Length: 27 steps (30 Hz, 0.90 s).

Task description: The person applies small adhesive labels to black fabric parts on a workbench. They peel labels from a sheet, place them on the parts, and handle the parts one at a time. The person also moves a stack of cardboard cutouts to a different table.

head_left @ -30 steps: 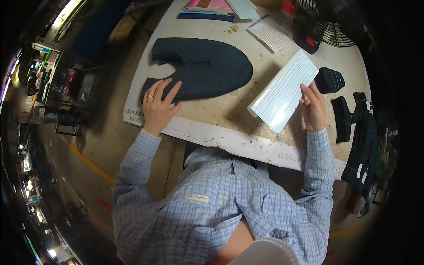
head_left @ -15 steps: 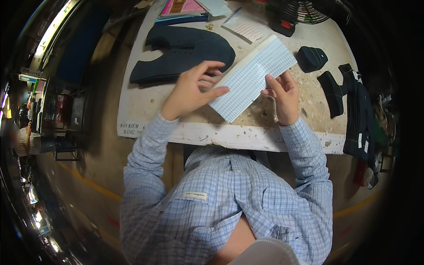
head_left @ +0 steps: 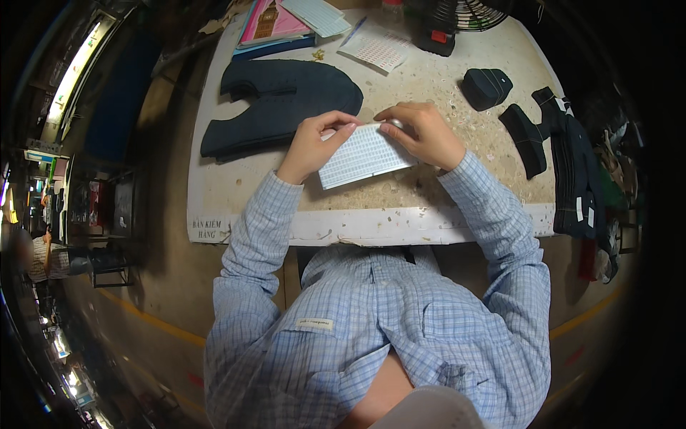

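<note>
Both my hands hold a white sheet of small printed labels (head_left: 363, 155) just above the worn table (head_left: 429, 214). My left hand (head_left: 314, 141) pinches its upper left edge. My right hand (head_left: 423, 132) grips its upper right corner, fingers curled over the edge. A stack of dark blue U-shaped shoe upper pieces (head_left: 282, 104) lies on the table just beyond my left hand.
Small dark pieces (head_left: 486, 86) and a dark strap-like piece (head_left: 527, 136) lie to the right, with dark parts (head_left: 575, 179) hanging at the table's right edge. Another label sheet (head_left: 379, 48), a pink book (head_left: 275, 23) and a fan (head_left: 461, 14) sit at the back.
My left hand left the dark shoe pieces and came to the label sheet. The sheet moved from the right toward the middle, and both hands now hold it close in front of me.
</note>
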Available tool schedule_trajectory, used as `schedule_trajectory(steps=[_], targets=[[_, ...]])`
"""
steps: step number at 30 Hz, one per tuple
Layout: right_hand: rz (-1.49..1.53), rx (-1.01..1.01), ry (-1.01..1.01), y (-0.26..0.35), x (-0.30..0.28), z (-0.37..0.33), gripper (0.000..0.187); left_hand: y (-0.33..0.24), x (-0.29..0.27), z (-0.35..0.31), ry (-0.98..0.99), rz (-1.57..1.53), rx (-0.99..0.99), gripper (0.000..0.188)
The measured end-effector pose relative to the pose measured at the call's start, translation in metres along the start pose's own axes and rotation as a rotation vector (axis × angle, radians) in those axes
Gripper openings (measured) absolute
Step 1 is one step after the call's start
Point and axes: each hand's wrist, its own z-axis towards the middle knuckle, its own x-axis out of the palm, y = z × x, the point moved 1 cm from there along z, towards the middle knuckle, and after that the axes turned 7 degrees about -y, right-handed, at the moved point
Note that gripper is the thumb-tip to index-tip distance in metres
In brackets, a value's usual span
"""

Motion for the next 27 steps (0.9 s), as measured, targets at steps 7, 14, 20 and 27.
schedule_trajectory(steps=[7,14,20,27], targets=[[0.175,0.087,0.052,-0.013,-0.001,-0.006,0.018,-0.001,-0.005,-0.013,0.078,0.073,-0.072,0.036],[0.124,0.038,0.054,-0.012,-0.004,-0.007,0.016,0.002,-0.004,-0.012,0.061,0.102,-0.058,0.023],[-0.072,-0.174,-0.14,-0.01,0.004,-0.011,0.011,0.004,-0.003,-0.014,0.013,0.088,-0.031,0.023],[-0.093,-0.218,-0.161,-0.008,0.009,-0.014,0.011,0.006,-0.001,-0.014,0.03,0.015,-0.069,0.023]])
